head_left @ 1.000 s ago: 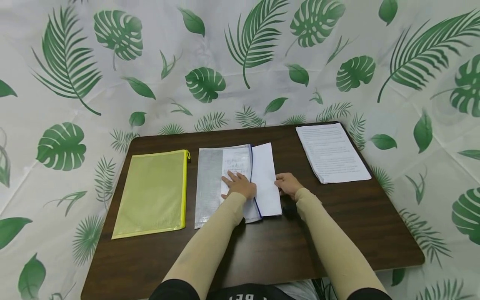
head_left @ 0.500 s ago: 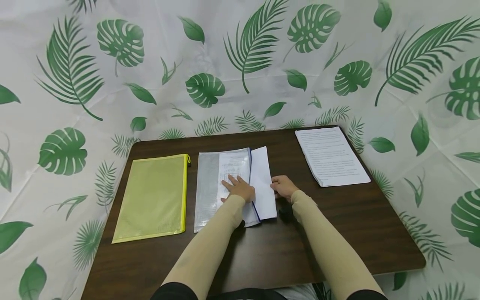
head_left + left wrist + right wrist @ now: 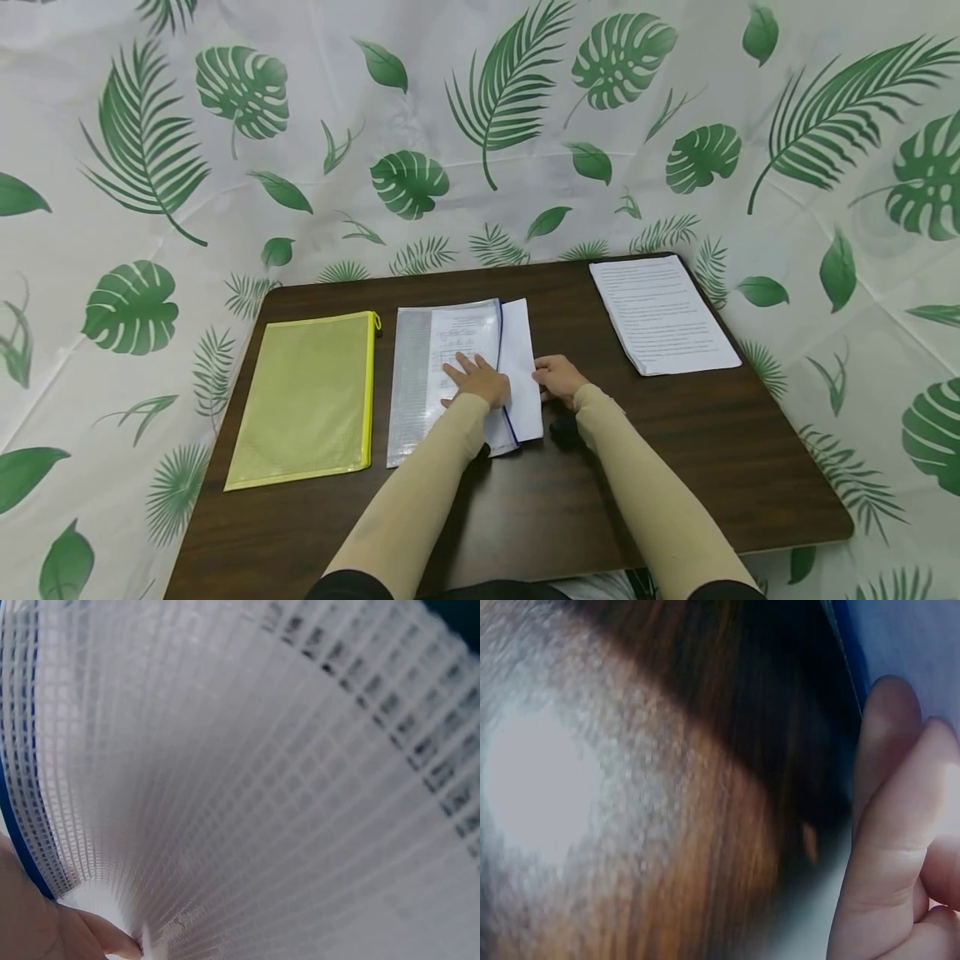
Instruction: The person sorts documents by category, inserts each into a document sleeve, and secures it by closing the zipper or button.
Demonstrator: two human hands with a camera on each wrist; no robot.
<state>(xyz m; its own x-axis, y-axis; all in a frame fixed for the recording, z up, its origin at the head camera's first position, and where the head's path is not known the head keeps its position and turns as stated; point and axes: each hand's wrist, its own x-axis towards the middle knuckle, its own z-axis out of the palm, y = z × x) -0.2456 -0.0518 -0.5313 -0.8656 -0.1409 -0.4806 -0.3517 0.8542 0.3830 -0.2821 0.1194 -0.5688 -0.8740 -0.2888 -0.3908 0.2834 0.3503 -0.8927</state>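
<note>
A clear mesh zip pouch (image 3: 408, 383) with a blue zip edge lies in the middle of the table, its opening toward the right. White papers (image 3: 519, 358) sit partly inside it, and a strip of them sticks out past the blue edge. My left hand (image 3: 480, 383) rests on the pouch with its fingers spread. At the right edge of the papers, my right hand (image 3: 557, 379) pinches them with curled fingers. The mesh (image 3: 285, 787) fills most of the left wrist view. In the right wrist view, the curled fingers (image 3: 889, 847) show beside the blue edge.
A yellow mesh zip pouch (image 3: 303, 400) lies flat to the left on the dark wooden table (image 3: 697, 450). A stack of printed sheets (image 3: 663, 317) lies at the back right. Behind the table hangs a leaf-patterned cloth (image 3: 300, 125).
The papers have slid left, farther into the clear pouch, and less of them sticks out. My right hand has moved left with them; the left hand has stayed on the pouch.
</note>
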